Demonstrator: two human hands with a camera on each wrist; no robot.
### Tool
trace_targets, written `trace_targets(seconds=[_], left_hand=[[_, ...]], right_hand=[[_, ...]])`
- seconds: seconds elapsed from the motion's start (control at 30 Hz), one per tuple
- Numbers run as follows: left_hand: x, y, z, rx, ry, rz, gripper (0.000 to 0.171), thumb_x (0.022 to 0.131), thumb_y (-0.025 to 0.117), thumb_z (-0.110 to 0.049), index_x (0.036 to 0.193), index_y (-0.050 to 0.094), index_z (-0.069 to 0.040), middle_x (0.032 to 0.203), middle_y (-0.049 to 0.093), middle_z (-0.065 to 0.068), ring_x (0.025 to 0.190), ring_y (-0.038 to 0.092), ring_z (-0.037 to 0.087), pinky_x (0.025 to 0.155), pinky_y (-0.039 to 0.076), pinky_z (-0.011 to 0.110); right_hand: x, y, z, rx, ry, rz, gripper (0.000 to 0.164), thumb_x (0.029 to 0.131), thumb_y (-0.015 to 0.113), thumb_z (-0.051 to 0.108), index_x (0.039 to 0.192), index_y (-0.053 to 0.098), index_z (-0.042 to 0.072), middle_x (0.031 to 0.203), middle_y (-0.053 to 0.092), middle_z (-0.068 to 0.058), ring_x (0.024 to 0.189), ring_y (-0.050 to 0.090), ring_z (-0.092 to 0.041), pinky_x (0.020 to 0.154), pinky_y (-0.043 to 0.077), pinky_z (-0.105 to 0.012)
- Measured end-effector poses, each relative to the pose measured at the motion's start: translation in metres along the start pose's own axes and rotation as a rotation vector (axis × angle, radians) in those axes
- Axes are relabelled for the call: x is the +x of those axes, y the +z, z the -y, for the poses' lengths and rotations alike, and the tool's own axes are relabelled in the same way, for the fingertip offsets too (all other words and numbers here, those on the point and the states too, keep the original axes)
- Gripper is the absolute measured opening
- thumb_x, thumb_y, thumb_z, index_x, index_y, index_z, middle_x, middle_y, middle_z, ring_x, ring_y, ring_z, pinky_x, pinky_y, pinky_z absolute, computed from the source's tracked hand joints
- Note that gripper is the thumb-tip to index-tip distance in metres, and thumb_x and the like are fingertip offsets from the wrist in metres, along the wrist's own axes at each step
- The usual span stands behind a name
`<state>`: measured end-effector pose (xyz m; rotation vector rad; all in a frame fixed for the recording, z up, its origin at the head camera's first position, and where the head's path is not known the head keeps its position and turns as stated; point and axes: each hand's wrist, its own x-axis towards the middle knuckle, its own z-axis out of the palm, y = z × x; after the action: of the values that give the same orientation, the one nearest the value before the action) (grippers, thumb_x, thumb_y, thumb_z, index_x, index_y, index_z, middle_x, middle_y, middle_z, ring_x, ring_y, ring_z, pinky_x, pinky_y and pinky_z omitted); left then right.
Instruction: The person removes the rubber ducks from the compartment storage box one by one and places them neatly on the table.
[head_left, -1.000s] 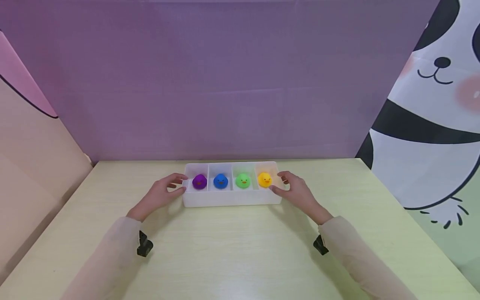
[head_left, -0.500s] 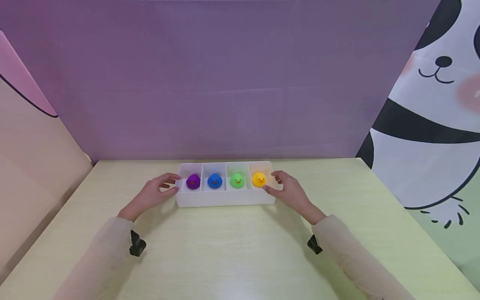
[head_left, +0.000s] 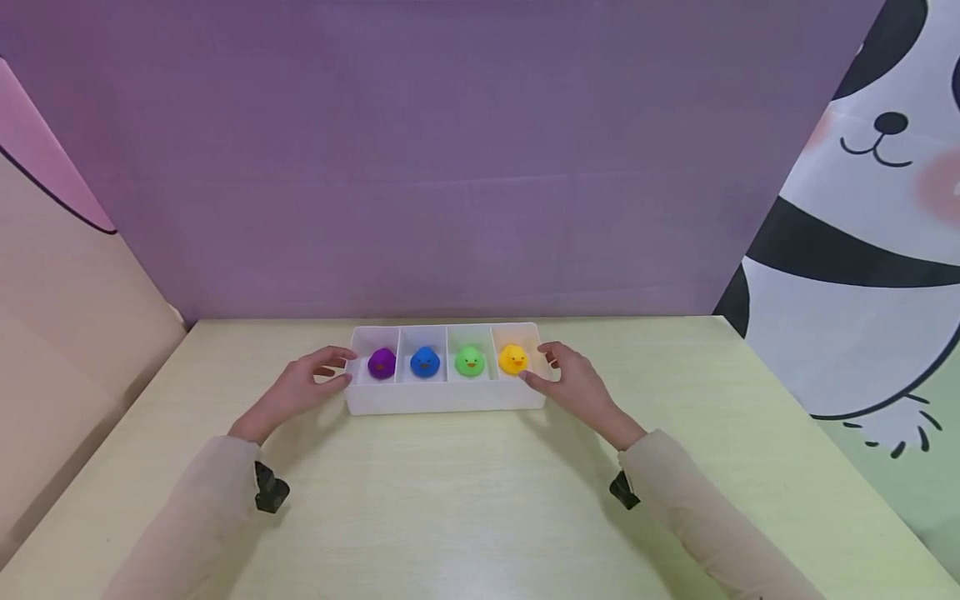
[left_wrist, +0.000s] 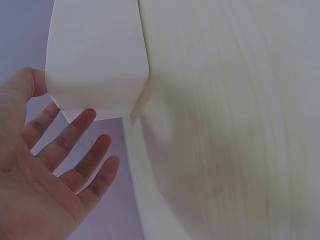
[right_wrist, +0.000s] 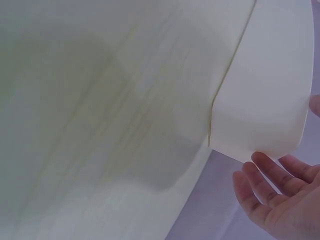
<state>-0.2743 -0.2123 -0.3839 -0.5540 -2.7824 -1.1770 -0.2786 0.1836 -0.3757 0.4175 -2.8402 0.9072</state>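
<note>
A white divided tray (head_left: 446, 398) stands on the table near its back edge, with a row of compartments. From left to right they hold a purple rubber duck (head_left: 382, 363), a blue one, a green rubber duck (head_left: 469, 361) and a yellow rubber duck (head_left: 513, 359). My left hand (head_left: 303, 385) grips the tray's left end, its thumb at the rim and fingertips against the end wall in the left wrist view. At the opposite end my right hand (head_left: 573, 383) holds the tray, thumb near the yellow duck and fingers along the end wall.
The light wooden table (head_left: 450, 517) reaches back to a purple backdrop (head_left: 450, 167). A panda picture (head_left: 862, 275) covers the wall on the right, and a beige wall (head_left: 67, 358) borders the left. A small black device (head_left: 270, 487) sits at each wrist.
The tray and the ducks in it have slid to the left along the table, with both hands staying at its ends. Most of that shift came in the first half second.
</note>
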Motion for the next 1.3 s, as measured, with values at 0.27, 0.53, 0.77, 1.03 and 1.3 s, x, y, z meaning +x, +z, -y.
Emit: trace_targets(seconds=[0.27,0.53,0.77,1.03,1.3], left_hand=[[0.002,0.006,0.0,0.015,0.03,-0.066,0.032,0.088,0.058,-0.014,0.118,0.055,-0.002,0.115,0.06,0.023,0.103,0.057,0.04,0.088,0.047,0.049],[0.002,0.011,0.001,0.037,0.012,-0.095,0.034,0.089,0.058,-0.019,0.12,0.054,-0.005,0.115,0.059,0.022,0.103,0.057,0.04,0.086,0.047,0.053],[0.002,0.012,0.002,0.036,0.011,-0.099,0.034,0.089,0.058,-0.019,0.12,0.053,-0.005,0.116,0.059,0.022,0.104,0.056,0.041,0.086,0.047,0.053],[0.002,0.012,0.001,0.038,0.017,-0.113,0.034,0.089,0.059,-0.019,0.119,0.054,-0.004,0.115,0.06,0.022,0.103,0.056,0.042,0.086,0.046,0.054],[0.003,0.012,0.001,0.035,0.01,-0.119,0.033,0.088,0.059,-0.019,0.118,0.055,-0.005,0.114,0.06,0.023,0.103,0.057,0.042,0.087,0.046,0.053]], right_hand=[[0.0,-0.003,0.002,-0.009,-0.002,0.017,0.058,0.083,0.063,0.037,0.124,0.048,-0.001,0.114,0.057,-0.019,0.101,0.055,-0.033,0.082,0.048,-0.044],[0.003,-0.008,0.0,-0.045,-0.008,0.047,0.058,0.084,0.063,0.037,0.125,0.046,0.001,0.116,0.058,-0.021,0.102,0.054,-0.034,0.081,0.049,-0.045],[0.009,-0.015,-0.005,-0.085,-0.056,0.025,0.051,0.086,0.061,0.033,0.123,0.049,0.001,0.111,0.06,-0.018,0.101,0.053,-0.035,0.079,0.048,-0.046],[0.023,-0.028,-0.009,-0.087,-0.116,0.014,0.046,0.085,0.062,0.026,0.12,0.05,-0.002,0.113,0.059,-0.019,0.104,0.055,-0.036,0.085,0.047,-0.048],[0.039,-0.039,-0.01,-0.151,-0.163,0.018,0.04,0.085,0.063,0.022,0.116,0.052,-0.001,0.114,0.058,-0.018,0.105,0.054,-0.035,0.088,0.046,-0.048]])
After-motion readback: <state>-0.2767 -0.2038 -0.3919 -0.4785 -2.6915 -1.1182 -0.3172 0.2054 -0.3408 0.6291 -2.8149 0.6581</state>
